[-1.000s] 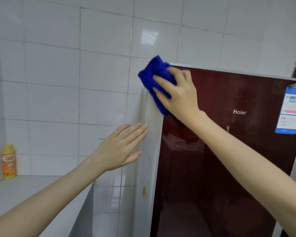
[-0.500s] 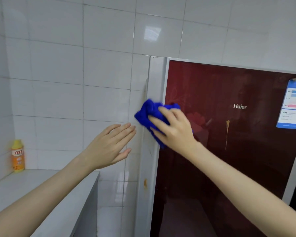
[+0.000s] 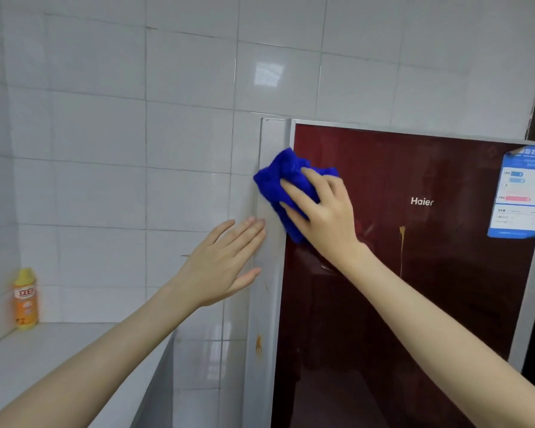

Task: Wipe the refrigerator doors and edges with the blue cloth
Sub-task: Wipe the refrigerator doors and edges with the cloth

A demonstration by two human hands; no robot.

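Hands are both raised at the left edge of the refrigerator, and the step in hand looks like wiping that upper corner where the door meets the side. Well off to the left of the left hand, a yellow bottle stands on a pale counter against the tiled wall. The left hand holds nothing; its fingers are straight and close together, the palm turned toward the pale side edge, with the fingertips at that strip, though whether they actually touch it is hard to tell from this angle. Just above and to the right of those fingertips, the blue cloth is bunched over the corner. The right hand covers it, fingers nearly straight and slightly spread, pressing the cloth flat against the dark red door rather than pinching it; the thumb is hidden. Its forearm reaches up from the lower right, wrist roughly in line. Below the left hand, an orange smear marks the edge, and to the right of the right hand a thin drip runs down the door, with a blue sticker farther right. The next move probably calls for firm pressure and a long stroke down the edge toward the smear, then across to the drip.
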